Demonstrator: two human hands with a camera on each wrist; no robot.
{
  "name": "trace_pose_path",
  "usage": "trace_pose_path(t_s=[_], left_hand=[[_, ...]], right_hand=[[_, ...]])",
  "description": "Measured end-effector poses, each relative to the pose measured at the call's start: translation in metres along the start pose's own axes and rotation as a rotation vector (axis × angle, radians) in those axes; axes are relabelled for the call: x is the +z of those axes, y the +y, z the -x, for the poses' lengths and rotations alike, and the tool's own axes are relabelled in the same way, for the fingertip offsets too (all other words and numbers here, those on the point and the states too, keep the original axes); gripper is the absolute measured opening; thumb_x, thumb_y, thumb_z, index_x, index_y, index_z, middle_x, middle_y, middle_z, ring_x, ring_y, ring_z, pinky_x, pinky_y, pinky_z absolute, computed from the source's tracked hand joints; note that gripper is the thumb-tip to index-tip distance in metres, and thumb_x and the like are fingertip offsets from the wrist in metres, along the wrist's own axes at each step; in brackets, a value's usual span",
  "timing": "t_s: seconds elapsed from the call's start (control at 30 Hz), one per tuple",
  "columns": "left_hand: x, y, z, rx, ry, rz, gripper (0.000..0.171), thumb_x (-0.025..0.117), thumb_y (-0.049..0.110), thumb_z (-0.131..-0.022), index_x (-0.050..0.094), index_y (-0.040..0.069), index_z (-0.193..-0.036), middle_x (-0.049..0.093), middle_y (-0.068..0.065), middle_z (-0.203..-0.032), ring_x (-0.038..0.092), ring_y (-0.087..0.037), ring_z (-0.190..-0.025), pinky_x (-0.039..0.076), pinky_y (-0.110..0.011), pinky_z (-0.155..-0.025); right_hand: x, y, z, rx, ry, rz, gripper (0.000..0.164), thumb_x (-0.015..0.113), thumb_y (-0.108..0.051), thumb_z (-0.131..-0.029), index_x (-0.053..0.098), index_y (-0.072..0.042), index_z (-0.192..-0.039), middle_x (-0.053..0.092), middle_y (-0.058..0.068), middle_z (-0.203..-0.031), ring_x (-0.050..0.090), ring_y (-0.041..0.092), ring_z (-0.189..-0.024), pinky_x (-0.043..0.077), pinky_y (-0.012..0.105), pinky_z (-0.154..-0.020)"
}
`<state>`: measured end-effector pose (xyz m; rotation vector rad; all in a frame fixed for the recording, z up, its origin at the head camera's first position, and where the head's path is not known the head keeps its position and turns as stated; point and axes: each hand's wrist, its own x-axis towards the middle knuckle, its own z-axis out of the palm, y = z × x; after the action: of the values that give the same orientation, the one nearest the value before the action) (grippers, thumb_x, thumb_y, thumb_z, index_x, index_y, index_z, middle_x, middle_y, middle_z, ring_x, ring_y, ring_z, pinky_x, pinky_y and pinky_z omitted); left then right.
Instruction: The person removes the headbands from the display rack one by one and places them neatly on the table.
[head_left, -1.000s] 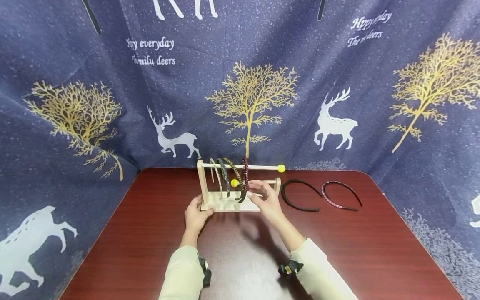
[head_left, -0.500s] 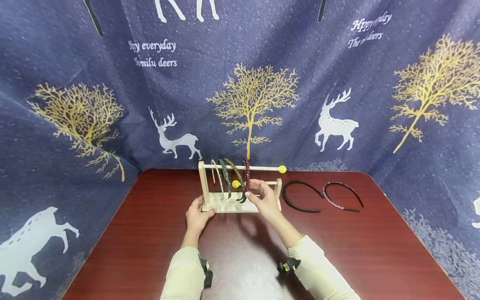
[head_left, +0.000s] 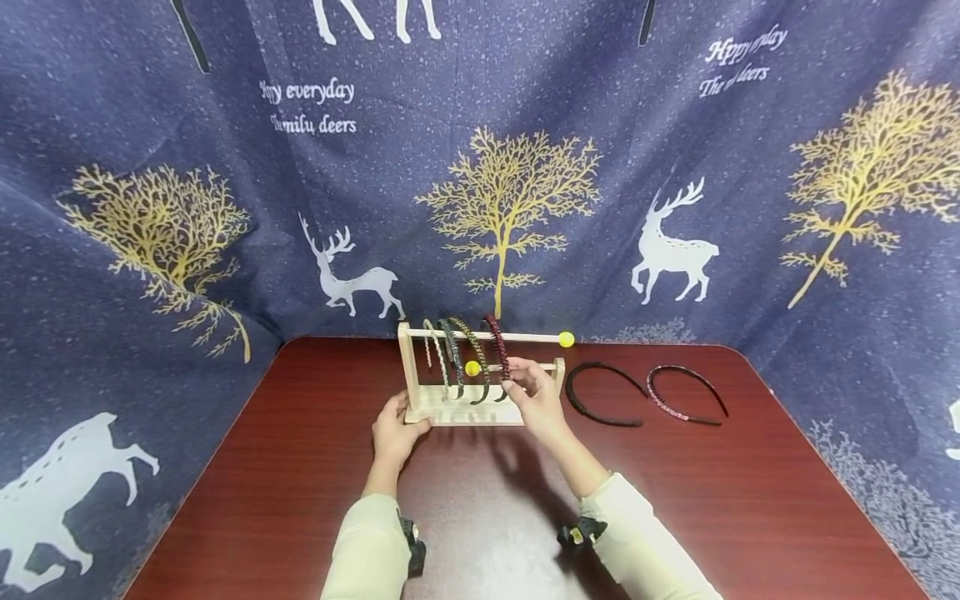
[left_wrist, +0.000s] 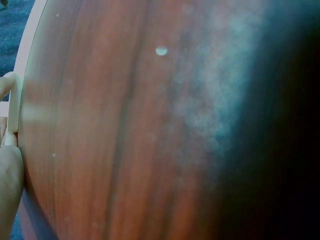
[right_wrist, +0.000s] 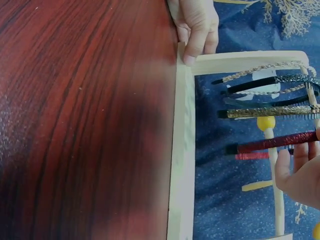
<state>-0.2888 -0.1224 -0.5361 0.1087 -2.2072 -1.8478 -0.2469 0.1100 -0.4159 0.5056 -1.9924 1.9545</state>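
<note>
A pale wooden headband rack (head_left: pixel 407 367) stands on the table, with yellow balls on the free ends of its two rods. My left hand (head_left: pixel 393 429) grips the left end of its base, thumb at the front edge. From the upper rod hang a beige twisted headband (head_left: pixel 438 358), a dark sparkly headband (head_left: pixel 453 358), a gold-and-black headband (head_left: pixel 477 354) and a dark red headband (head_left: pixel 498 346). My right hand (head_left: pixel 536 400) pinches the dark red headband low on its right side. In the right wrist view its fingertips (right_wrist: pixel 300 152) reach in at the red band.
To the right of the rack lie a black headband (head_left: pixel 600 421) and a pink-patterned headband (head_left: pixel 667 408) on the red-brown table (head_left: pixel 300 500). A blue cloth (head_left: pixel 525 250) printed with deer and trees hangs behind and at the sides.
The dark red headband has shifted slightly right along the upper rod with my right hand, away from the gold-and-black one. My left hand stays on the base.
</note>
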Motion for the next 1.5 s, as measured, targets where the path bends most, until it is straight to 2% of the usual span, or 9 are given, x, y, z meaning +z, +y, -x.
trace_pose_path(t_s=[0.1, 0.3, 0.57, 0.77, 0.97, 1.2, 1.33, 1.5], left_hand=[[0.0, 0.001, 0.001, -0.001, -0.003, -0.001, 0.07, 0.078, -0.01, -0.064, 0.049, -0.003, -0.128, 0.053, -0.022, -0.124, 0.047, -0.032, -0.12, 0.042, -0.035, -0.098], [-0.002, 0.002, 0.003, 0.006, 0.007, -0.009, 0.069, 0.078, -0.01, -0.064, 0.05, -0.004, -0.127, 0.054, -0.023, -0.122, 0.048, -0.033, -0.119, 0.043, -0.037, -0.096], [-0.002, -0.002, 0.004, -0.007, 0.01, 0.0, 0.069, 0.077, -0.01, -0.064, 0.05, -0.004, -0.127, 0.054, -0.022, -0.123, 0.049, -0.032, -0.118, 0.044, -0.036, -0.096], [-0.001, -0.001, 0.004, -0.009, -0.002, -0.006, 0.07, 0.077, -0.009, -0.065, 0.049, -0.003, -0.128, 0.053, -0.023, -0.124, 0.047, -0.032, -0.12, 0.043, -0.037, -0.097], [-0.002, 0.0, 0.003, -0.003, 0.005, 0.012, 0.07, 0.077, -0.01, -0.065, 0.049, -0.003, -0.128, 0.053, -0.022, -0.125, 0.047, -0.032, -0.12, 0.042, -0.036, -0.098], [-0.003, 0.003, 0.004, -0.005, -0.006, -0.01, 0.07, 0.077, -0.008, -0.066, 0.048, -0.004, -0.129, 0.052, -0.023, -0.126, 0.046, -0.032, -0.12, 0.042, -0.036, -0.098], [-0.003, 0.006, 0.003, 0.0, 0.0, -0.039, 0.071, 0.078, -0.006, -0.066, 0.049, -0.003, -0.13, 0.053, -0.022, -0.126, 0.047, -0.033, -0.12, 0.041, -0.036, -0.099], [-0.002, 0.006, 0.003, -0.001, -0.008, -0.035, 0.071, 0.078, -0.006, -0.066, 0.048, -0.003, -0.13, 0.053, -0.022, -0.126, 0.048, -0.033, -0.119, 0.042, -0.036, -0.098]], right_hand=[[-0.003, 0.002, -0.001, -0.029, 0.03, -0.023, 0.03, 0.055, 0.019, -0.081, 0.051, 0.017, -0.112, 0.057, 0.034, -0.091, 0.058, 0.019, -0.08, 0.046, 0.017, -0.066], [-0.01, 0.009, -0.005, -0.08, 0.089, -0.072, 0.032, 0.058, 0.014, -0.083, 0.052, 0.013, -0.113, 0.06, 0.021, -0.088, 0.058, 0.009, -0.076, 0.048, 0.017, -0.066], [-0.018, 0.006, -0.003, -0.113, 0.109, -0.136, 0.031, 0.058, 0.012, -0.084, 0.053, 0.013, -0.114, 0.061, 0.019, -0.089, 0.06, 0.013, -0.078, 0.05, 0.019, -0.069], [-0.031, -0.005, 0.007, -0.178, 0.219, -0.175, 0.032, 0.056, 0.017, -0.081, 0.051, 0.017, -0.112, 0.062, 0.006, -0.087, 0.059, 0.012, -0.078, 0.05, 0.019, -0.069], [-0.043, -0.01, 0.012, -0.174, 0.253, -0.253, 0.032, 0.054, 0.018, -0.081, 0.052, 0.014, -0.113, 0.062, 0.007, -0.087, 0.057, 0.013, -0.078, 0.05, 0.02, -0.069], [-0.053, -0.024, 0.023, -0.212, 0.29, -0.269, 0.032, 0.056, 0.016, -0.081, 0.06, 0.004, -0.111, 0.062, 0.003, -0.087, 0.056, 0.013, -0.079, 0.05, 0.018, -0.069], [-0.054, -0.032, 0.03, -0.243, 0.28, -0.283, 0.035, 0.053, 0.019, -0.081, 0.061, 0.003, -0.11, 0.064, 0.004, -0.088, 0.058, 0.013, -0.081, 0.051, 0.019, -0.07], [-0.052, -0.038, 0.044, -0.27, 0.282, -0.21, 0.035, 0.052, 0.02, -0.08, 0.06, 0.005, -0.11, 0.064, 0.003, -0.089, 0.059, 0.012, -0.082, 0.051, 0.019, -0.072]])
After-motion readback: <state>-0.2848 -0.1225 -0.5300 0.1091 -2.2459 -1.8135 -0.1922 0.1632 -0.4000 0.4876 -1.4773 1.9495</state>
